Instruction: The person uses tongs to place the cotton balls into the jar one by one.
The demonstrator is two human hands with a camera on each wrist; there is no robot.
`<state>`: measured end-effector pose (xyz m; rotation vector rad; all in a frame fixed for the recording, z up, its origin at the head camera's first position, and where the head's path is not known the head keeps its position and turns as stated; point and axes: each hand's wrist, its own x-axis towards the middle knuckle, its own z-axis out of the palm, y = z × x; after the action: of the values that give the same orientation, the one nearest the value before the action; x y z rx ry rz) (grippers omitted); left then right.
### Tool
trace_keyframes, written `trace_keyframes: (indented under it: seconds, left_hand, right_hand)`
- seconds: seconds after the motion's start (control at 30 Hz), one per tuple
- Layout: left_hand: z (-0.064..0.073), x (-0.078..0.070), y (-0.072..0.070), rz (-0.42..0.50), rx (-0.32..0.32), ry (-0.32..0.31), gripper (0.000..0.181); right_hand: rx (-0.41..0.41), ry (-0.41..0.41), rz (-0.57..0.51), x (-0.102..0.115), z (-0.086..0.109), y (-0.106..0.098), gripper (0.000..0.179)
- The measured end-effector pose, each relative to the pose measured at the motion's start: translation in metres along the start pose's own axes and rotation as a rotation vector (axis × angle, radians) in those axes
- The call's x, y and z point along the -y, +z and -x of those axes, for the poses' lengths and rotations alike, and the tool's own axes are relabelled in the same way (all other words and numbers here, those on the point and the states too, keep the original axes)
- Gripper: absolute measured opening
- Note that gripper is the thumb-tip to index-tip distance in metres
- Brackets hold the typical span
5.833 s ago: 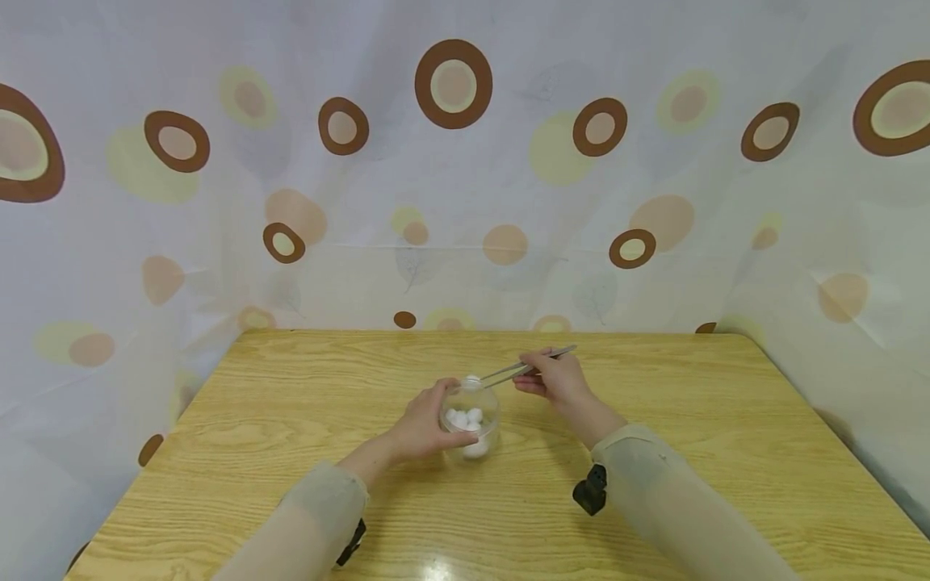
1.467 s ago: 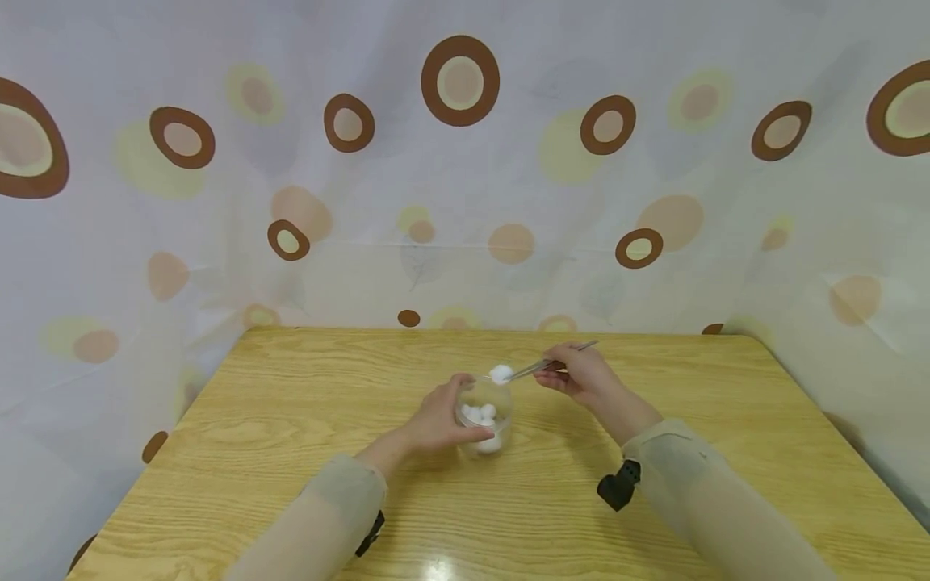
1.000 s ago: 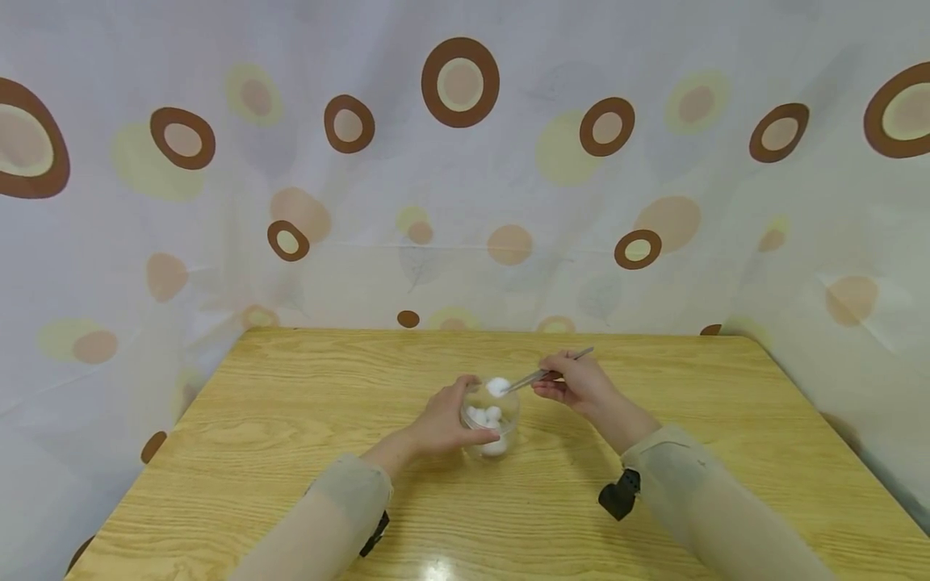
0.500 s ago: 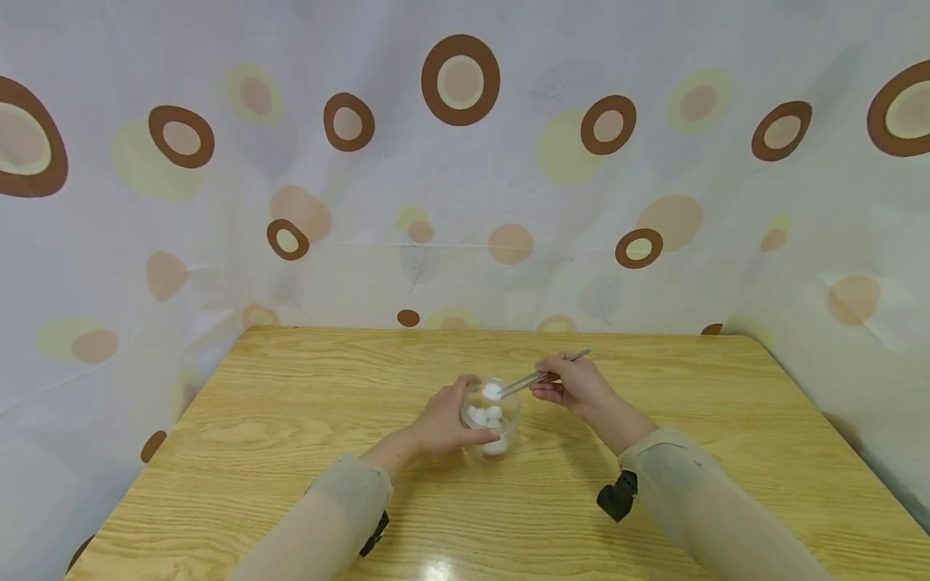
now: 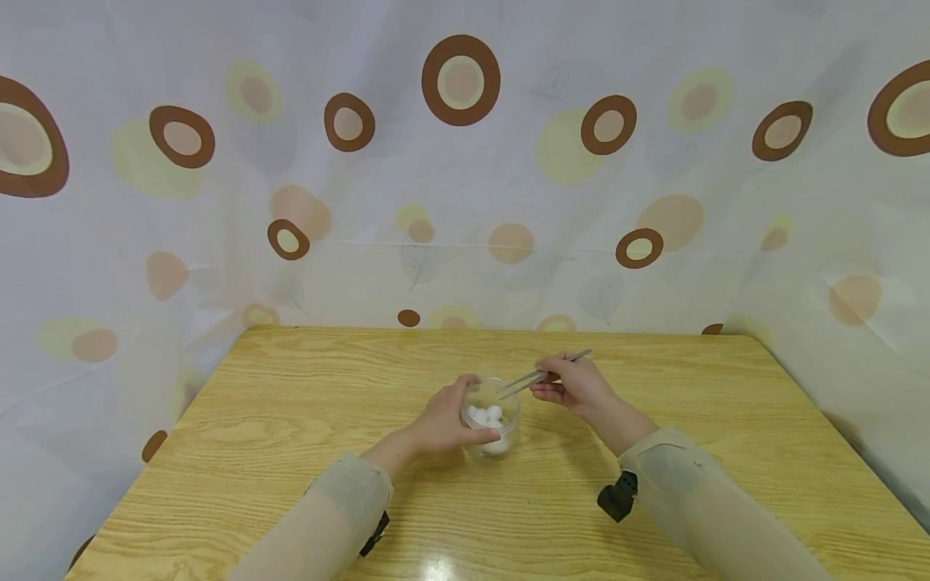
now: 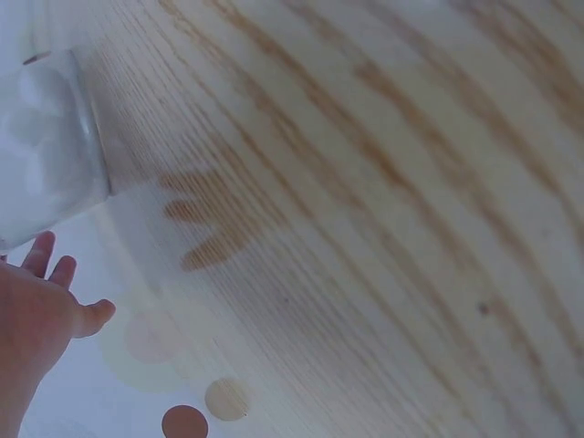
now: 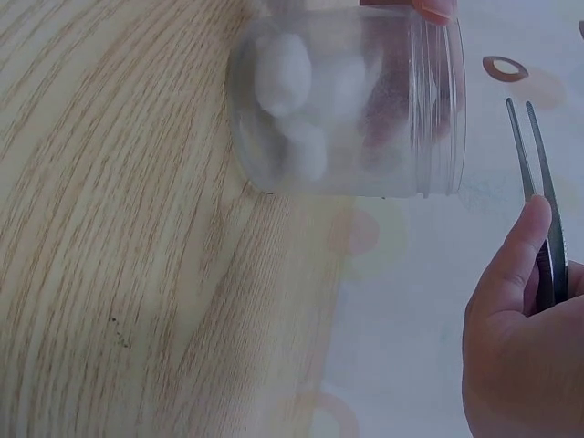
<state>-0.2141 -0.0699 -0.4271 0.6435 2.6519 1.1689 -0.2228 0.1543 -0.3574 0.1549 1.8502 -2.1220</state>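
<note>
In the head view, my left hand (image 5: 445, 418) grips a clear plastic jar (image 5: 512, 432) from its left side, thumb across the near side. White cotton balls (image 5: 490, 416) lie in the jar, which tilts slightly. My right hand (image 5: 581, 389) pinches metal tweezers (image 5: 536, 376), their tips parted over the jar's mouth. The right wrist view shows the tweezers (image 7: 553, 239) with nothing between the tips, beside the jar's threaded rim (image 7: 443, 164). In the left wrist view, some fingers of the left hand (image 6: 41, 319) show next to the jar (image 6: 96, 173).
The wooden table (image 5: 327, 379) spreads around the jar on all sides. Behind it and at both sides hangs a pale curtain (image 5: 458, 186) with brown and beige ovals. A black wrist camera (image 5: 617, 497) hangs below the right sleeve.
Tweezers earlier carried a cotton ball above the jar's rim; it went down into the mouth and left the tips, which have parted. The jar sits slightly further right than at first.
</note>
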Motion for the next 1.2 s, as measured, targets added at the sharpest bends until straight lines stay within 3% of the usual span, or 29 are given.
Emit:
trace_keyframes:
  seconds: [0.43,0.87,1.07,1.2]
  left_hand:
    - [0.002,-0.001,0.0,0.011,0.011,-0.001,0.083]
    - [0.004,-0.004,-0.002,0.018,0.012,0.002,0.083]
    - [0.003,-0.004,-0.002,0.026,0.012,-0.006,0.084]
    - [0.001,-0.004,0.0,0.018,0.007,-0.001,0.084]
  right_hand:
    - [0.076,0.056,0.032,0.003,-0.002,-0.02,0.02]
    - [0.098,0.126,0.091,0.001,-0.009,-0.043,0.022]
    - [0.092,0.117,0.194,-0.005,-0.015,-0.051,0.022]
    - [0.065,0.111,0.319,-0.011,-0.018,-0.053,0.037]
